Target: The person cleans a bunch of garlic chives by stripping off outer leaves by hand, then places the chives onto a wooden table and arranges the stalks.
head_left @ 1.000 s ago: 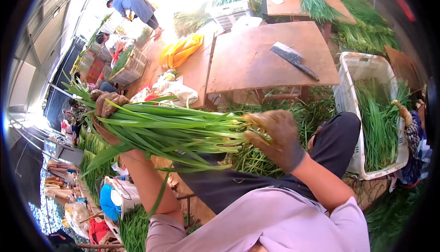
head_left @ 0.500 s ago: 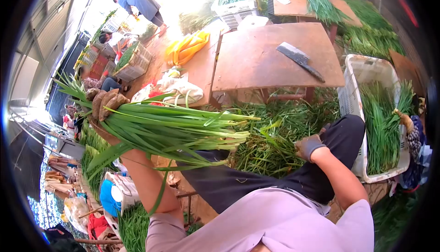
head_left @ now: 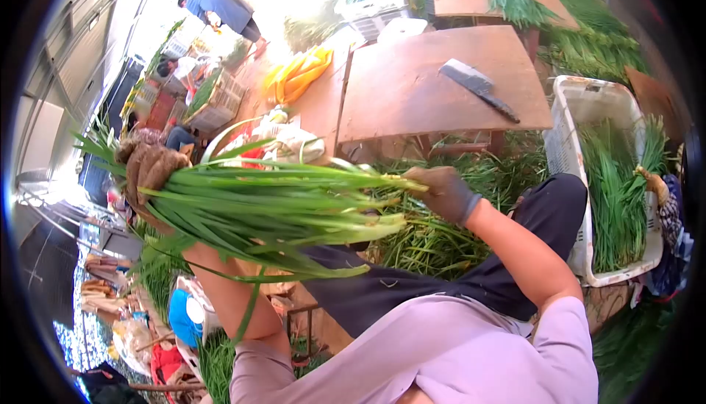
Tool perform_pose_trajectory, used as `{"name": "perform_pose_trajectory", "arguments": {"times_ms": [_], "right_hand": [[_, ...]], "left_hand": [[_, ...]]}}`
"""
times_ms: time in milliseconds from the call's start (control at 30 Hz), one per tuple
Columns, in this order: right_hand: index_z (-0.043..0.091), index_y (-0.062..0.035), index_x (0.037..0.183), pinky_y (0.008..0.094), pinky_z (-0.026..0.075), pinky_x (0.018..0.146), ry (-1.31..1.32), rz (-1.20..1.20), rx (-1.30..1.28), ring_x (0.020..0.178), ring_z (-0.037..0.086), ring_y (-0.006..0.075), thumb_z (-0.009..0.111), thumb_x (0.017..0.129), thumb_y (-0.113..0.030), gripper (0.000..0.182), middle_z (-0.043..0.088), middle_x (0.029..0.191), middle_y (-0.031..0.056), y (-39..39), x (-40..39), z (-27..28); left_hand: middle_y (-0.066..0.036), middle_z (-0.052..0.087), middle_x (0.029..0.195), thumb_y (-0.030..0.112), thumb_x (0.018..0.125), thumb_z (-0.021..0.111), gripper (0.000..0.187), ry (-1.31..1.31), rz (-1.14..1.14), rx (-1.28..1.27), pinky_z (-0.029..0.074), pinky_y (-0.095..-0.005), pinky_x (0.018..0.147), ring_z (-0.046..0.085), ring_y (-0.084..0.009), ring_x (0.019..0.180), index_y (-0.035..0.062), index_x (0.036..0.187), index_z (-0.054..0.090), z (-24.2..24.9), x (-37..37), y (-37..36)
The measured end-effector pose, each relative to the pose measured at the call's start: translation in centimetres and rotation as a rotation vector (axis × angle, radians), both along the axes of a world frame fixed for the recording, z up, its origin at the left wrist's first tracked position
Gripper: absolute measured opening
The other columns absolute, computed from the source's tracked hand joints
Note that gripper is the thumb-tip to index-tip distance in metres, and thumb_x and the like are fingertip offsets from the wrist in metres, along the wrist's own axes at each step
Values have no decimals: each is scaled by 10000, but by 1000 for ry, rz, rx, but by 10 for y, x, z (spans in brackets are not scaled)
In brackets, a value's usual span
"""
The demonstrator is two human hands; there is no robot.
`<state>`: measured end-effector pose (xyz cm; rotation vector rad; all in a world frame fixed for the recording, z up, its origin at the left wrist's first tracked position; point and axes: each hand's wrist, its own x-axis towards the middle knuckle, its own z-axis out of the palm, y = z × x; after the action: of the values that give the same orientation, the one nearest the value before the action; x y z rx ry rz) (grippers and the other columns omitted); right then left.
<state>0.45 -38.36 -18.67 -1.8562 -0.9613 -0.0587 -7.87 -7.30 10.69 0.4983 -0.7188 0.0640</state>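
My left hand point(head_left: 151, 172), in a brown-stained glove, is closed round a bunch of garlic chives point(head_left: 272, 205). The long flat leaves lie nearly level, with the pale stem ends pointing right and loose leaves drooping below. My right hand point(head_left: 441, 192), in a dark glove, pinches a stem end at the upper right of the bunch; its fingertips are partly hidden. Beneath that hand, cut leaves point(head_left: 434, 249) are heaped between my knees.
A cleaver point(head_left: 478, 86) lies on the wooden table point(head_left: 397, 102) ahead. On my right stands a white crate point(head_left: 572, 205) of greens, with another person's gloved hand point(head_left: 653, 183) at its edge. Yellow cloth point(head_left: 294, 77) lies to the left; other people work at the back left.
My right hand has risen from beside my knee to the stem ends of the bunch. My left hand has shifted slightly left, still holding the bunch.
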Motion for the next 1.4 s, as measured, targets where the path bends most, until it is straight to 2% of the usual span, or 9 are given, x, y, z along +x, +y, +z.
{"name": "perform_pose_trajectory", "arguments": {"times_ms": [100, 267, 500, 733, 833, 867, 1000, 1167, 1400], "right_hand": [[686, -120, 1088, 415, 568, 743, 108, -199, -173, 897, 708, 322, 579, 951, -249, 217, 700, 1095, 118, -31, -3, -50], [593, -146, 1355, 476, 479, 1005, 340, 99, -1434, 1141, 643, 342, 525, 969, -313, 426, 651, 1256, 160, -54, -22, -73], [363, -86, 1534, 439, 341, 1157, 146, 85, -112, 1417, 405, 349, 668, 907, -472, 796, 423, 1533, 187, 19, -49, -46], [469, -107, 1470, 391, 388, 1135, -751, 113, -162, 1376, 454, 264, 586, 971, -276, 540, 452, 1517, 146, 67, -46, -41], [554, -122, 1391, 419, 504, 951, 688, 483, 443, 1158, 607, 223, 608, 916, -224, 489, 587, 1398, 96, 63, -56, -27], [594, -107, 1324, 409, 523, 852, 86, 217, 163, 1046, 637, 210, 597, 945, -232, 399, 641, 1288, 95, 62, -51, -37], [678, -52, 1066, 419, 527, 718, 515, -93, 112, 767, 667, 324, 547, 1003, -261, 254, 702, 901, 126, 23, -44, -66], [614, -131, 1306, 459, 516, 900, 240, 31, -973, 1007, 665, 364, 613, 918, -505, 539, 700, 1065, 180, -27, -47, -79], [424, -83, 1479, 447, 408, 1134, 553, 243, 191, 1294, 534, 325, 520, 1013, -345, 543, 496, 1455, 188, 45, -45, -34]], "left_hand": [[39, 538, 619, 133, 1025, 503, 128, 66, 170, 2, 480, -239, 594, 523, -90, 489, 29, 974, 557, 8, -2, 7], [40, 536, 640, 120, 1032, 493, 130, 81, 233, -15, 481, -241, 629, 531, -80, 520, 32, 974, 568, 10, 0, -8], [47, 546, 658, 93, 1019, 498, 99, 123, 119, -53, 466, -223, 620, 537, -66, 558, 54, 964, 570, 10, 9, 2], [64, 527, 645, 79, 1011, 502, 110, 114, 57, 94, 442, -220, 651, 537, -59, 587, 78, 914, 553, 11, 22, 1], [58, 529, 656, 91, 1019, 497, 127, 80, 109, 104, 441, -222, 673, 538, -59, 605, 79, 903, 549, 9, 21, 1], [53, 532, 670, 98, 1023, 493, 136, 58, 106, 136, 444, -226, 688, 538, -60, 619, 82, 898, 545, 9, 21, -1], [48, 550, 727, 134, 1030, 477, 153, -12, 121, 213, 459, -257, 792, 544, -62, 710, 116, 893, 544, 2, 31, 36], [42, 525, 726, 233, 1043, 445, 227, -28, -7, 184, 443, -330, 932, 538, -98, 763, 134, 862, 542, 4, 41, 57], [55, 412, 620, 164, 906, 668, 297, 155, 139, 87, 471, -282, 766, 510, -81, 651, 172, 730, 428, -7, 45, 38]]}}
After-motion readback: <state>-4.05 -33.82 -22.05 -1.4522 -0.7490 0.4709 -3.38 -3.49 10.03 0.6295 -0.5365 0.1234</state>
